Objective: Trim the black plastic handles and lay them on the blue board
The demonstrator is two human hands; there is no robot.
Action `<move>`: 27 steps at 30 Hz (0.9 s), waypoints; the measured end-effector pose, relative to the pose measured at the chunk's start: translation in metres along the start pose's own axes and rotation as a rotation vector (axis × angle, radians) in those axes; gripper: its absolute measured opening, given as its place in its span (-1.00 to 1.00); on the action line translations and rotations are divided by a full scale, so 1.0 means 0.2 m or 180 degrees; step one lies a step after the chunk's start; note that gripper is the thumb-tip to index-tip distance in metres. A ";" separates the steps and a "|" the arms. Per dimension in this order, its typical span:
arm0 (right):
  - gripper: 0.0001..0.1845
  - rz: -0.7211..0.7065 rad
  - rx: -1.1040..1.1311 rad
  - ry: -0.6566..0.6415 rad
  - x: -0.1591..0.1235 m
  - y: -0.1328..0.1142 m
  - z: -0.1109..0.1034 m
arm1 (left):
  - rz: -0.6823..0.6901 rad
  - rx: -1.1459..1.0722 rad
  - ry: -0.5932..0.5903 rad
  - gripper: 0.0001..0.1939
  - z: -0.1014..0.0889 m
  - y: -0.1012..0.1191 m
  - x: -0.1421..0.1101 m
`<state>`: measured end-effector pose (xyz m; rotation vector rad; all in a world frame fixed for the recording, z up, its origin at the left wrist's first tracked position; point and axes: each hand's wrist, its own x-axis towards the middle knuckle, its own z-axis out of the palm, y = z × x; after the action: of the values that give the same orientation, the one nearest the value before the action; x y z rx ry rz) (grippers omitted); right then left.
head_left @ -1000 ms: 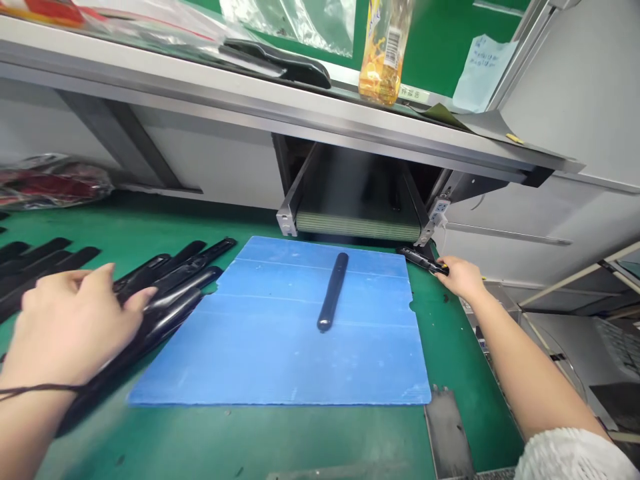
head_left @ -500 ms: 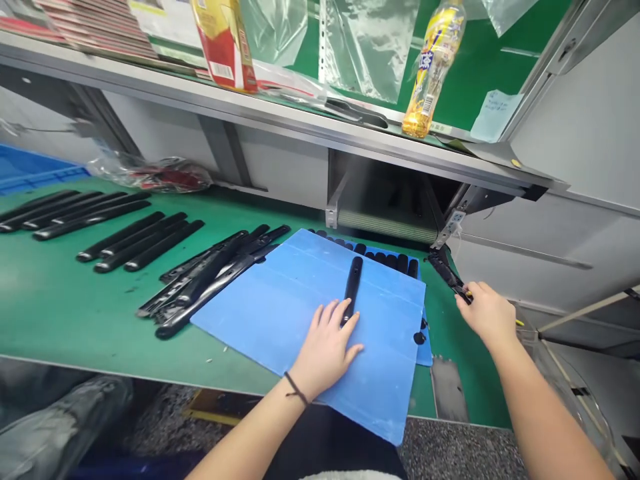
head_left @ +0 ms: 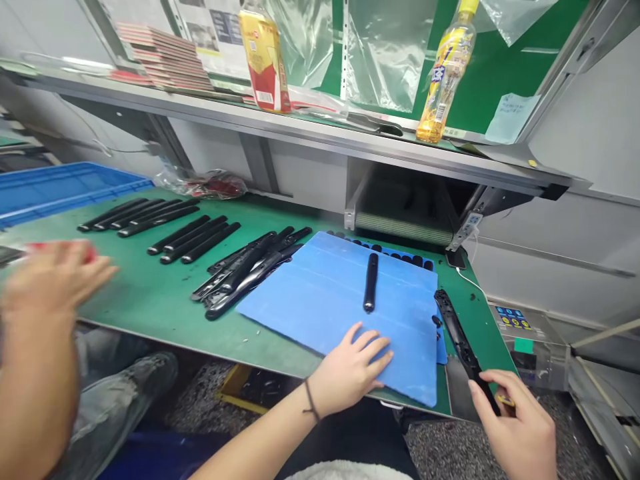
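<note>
Black shell (head_left: 457,333): right of frame, just beside the right edge of the blue sheet (head_left: 320,300), hollow side showing. Long axis runs upper left to lower right, lower end in the right hand (head_left: 517,417). Right grip pinches that end between thumb and fingers; a yellow bit (head_left: 506,401) shows by the fingers, can't tell what it is.

Black bar (head_left: 371,283): right of centre, lying on the sheet, long axis near upright in frame, top leaning slightly right. It's left of the shell and apart from it; the two axes aren't parallel.

Left hand (head_left: 353,370) is nearer the bar: back up on the sheet, fingers spread, nothing seen in it, tips just below the bar's lower end, not touching. Sheet lies over the green counter (head_left: 165,307); can't tell whether the shell's upper end touches anything.
</note>
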<state>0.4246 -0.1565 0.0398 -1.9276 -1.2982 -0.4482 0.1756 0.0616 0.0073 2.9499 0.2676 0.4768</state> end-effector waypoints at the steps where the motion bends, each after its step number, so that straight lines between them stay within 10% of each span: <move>1: -0.76 -0.0055 0.0124 -0.0003 0.00 -0.05 0.01 | 0.0025 0.0011 0.0093 -0.46 0.02 0.01 0.07; 6: -0.79 -0.0337 0.0588 -0.0114 0.03 -0.28 0.07 | -0.0345 -0.0983 0.0688 -0.38 0.03 0.11 0.24; 13: -0.66 -0.0885 0.1190 -0.0599 -0.17 -0.62 0.33 | -0.1680 -0.5866 0.2617 -0.36 0.01 0.38 -0.08; 17: -0.56 -0.1223 0.1625 -0.0872 -0.23 -0.77 0.42 | -0.2351 -0.5852 0.2653 -0.47 -0.04 0.39 -0.26; 27: -0.88 -0.1218 0.2986 -0.1827 -0.08 -1.09 0.51 | -0.2389 -0.4933 0.2568 -0.44 -0.22 0.42 -0.54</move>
<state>0.2097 -0.0478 0.0485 -1.0203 -1.8065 0.5235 0.0726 -0.0378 0.0300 0.9751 0.6342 1.0358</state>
